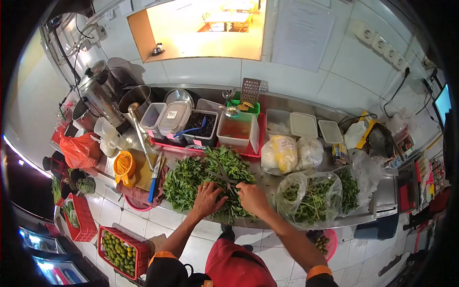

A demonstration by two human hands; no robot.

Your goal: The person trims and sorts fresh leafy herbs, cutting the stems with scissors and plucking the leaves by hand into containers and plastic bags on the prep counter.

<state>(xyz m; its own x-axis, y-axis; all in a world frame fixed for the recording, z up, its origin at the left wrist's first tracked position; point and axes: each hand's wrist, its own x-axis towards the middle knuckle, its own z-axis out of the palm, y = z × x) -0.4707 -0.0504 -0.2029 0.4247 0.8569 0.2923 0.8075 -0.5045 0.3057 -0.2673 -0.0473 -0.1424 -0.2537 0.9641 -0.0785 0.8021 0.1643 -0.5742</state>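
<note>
A wide heap of leafy greens (184, 179) lies on the steel counter in front of me. My left hand (208, 198) rests on the heap with its fingers spread over the leaves. In my right hand (252, 197) are the handles of dark scissors (221, 175), whose blades reach up and left over the greens, apart from each other. Right of the heap, a clear plastic bag (310, 198) holds more leafy stems. To the left, a blue-handled knife (154, 184) lies beside an orange juicer (124, 165).
Behind the greens stand a tub of reddish liquid (234, 130), a tub of dark contents (203, 125) and filled bags (282, 155). Pots and a red bag (81, 149) are at the left. Below the counter, a red crate (136, 248) holds green citrus fruit.
</note>
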